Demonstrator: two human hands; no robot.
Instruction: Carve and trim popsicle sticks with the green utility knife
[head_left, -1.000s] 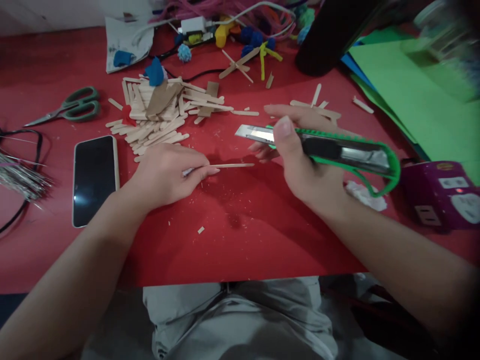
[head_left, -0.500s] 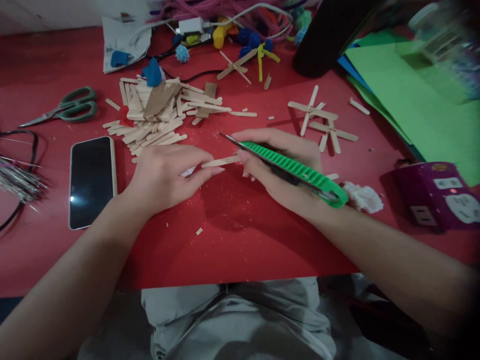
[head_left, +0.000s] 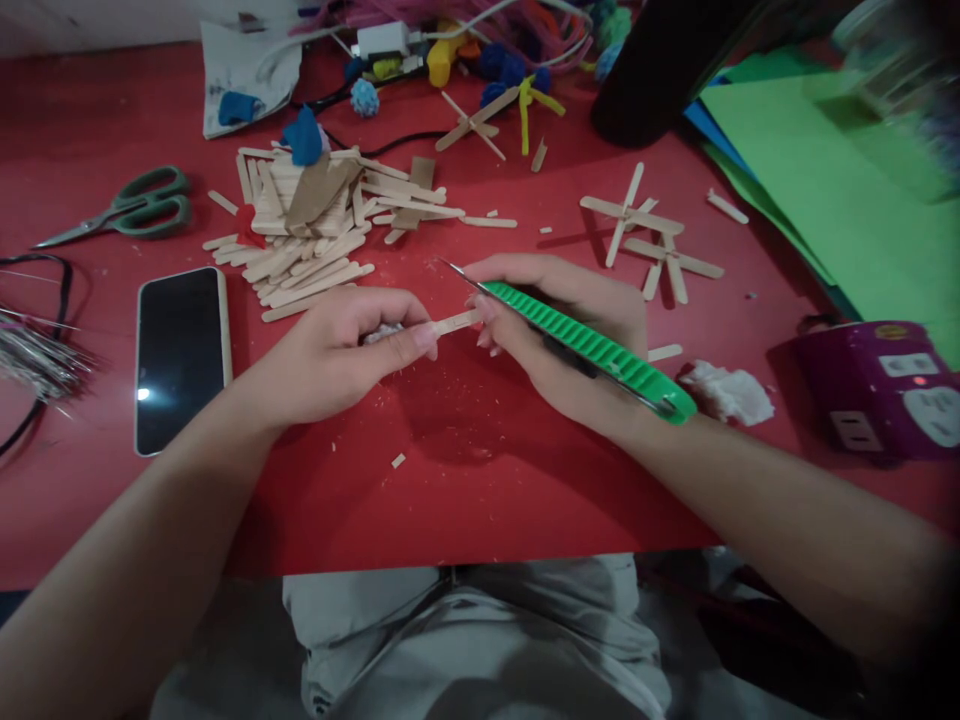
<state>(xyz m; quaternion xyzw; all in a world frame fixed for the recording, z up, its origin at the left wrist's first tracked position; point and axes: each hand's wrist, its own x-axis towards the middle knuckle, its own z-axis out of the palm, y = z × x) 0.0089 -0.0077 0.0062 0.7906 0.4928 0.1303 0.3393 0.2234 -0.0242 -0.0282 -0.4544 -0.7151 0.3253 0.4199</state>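
Observation:
Between my two hands is a wooden craft stick (head_left: 456, 323), with what looks like a small notch mark on its face. My left hand (head_left: 352, 350) pinches its left part between thumb and fingers; something whitish shows behind those fingers, too hidden to name. Thumb and fingertips of my right hand (head_left: 577, 330) hold the stick's right end. A green utility knife (head_left: 592, 350) also rests in my right hand, its blade pointing up and left, above the stick. Beyond my left hand lies a heap of craft sticks (head_left: 307, 255).
On the red table (head_left: 360, 500) lie scissors (head_left: 142, 205), a phone (head_left: 182, 360), crossed sticks (head_left: 630, 213), crumpled tissue (head_left: 727, 393) and wood shavings. A purple power socket (head_left: 862, 390), green paper (head_left: 817, 170) and a dark cylinder (head_left: 652, 80) stand or lie right.
My left thumb and fingers have shifted right along the stick and now cover more of it. The stick's face has turned, showing the mark. My right hand and the knife stay nearly still.

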